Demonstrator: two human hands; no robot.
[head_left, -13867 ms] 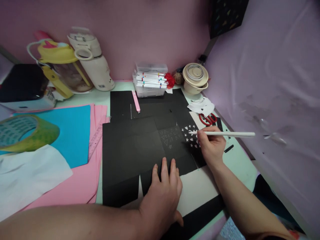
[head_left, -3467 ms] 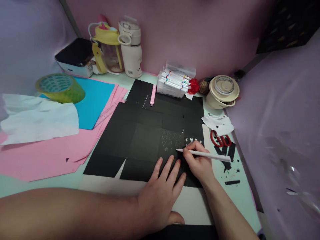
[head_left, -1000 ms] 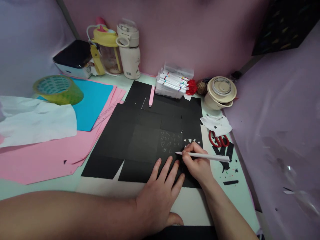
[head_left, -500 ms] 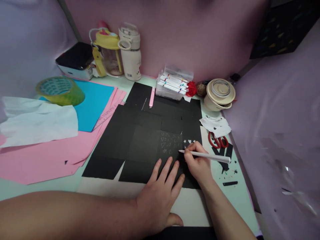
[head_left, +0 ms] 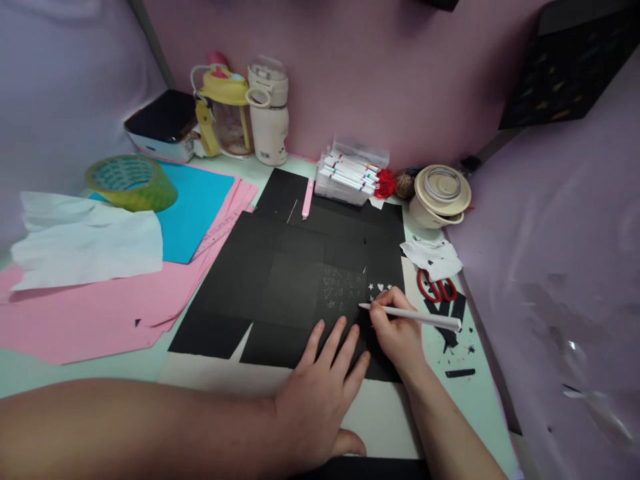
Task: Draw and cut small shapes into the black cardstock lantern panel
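While the head view shows the left hand lying open, its spread fingers on the black paper, the right hand pinches a white pen near the tip, just beside the faint outlines (whether the tip touches is too fine to tell). For crisp small marks, short, light strokes should serve best, with the left fingers pressing evenly so the sheet cannot slide.
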